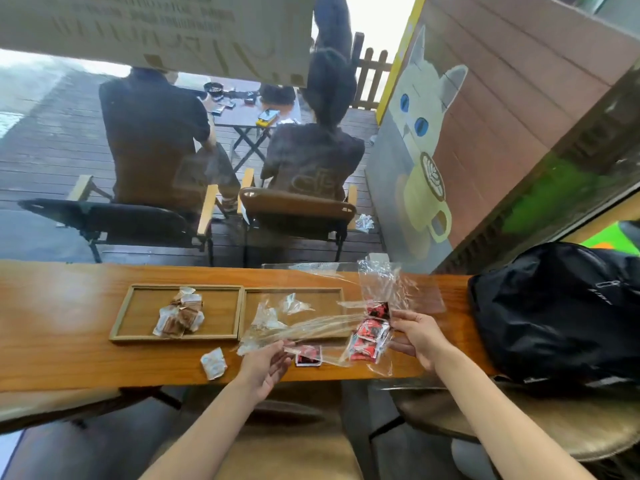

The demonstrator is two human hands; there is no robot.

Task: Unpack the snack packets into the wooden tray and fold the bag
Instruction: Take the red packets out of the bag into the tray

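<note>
Hands at counter's near edge — left hand grip pinching clear bag, right hand pinching red packets

A: Trays?
B: Two wooden trays, left tray and right tray, side by side.
A: Packets?
B: One brown-and-white pile, uncountable. One white packet loose on the surface. Red packets: several bunched in plastic, plus one loose red packet.
A: Bags?
B: One black backpack.
</note>
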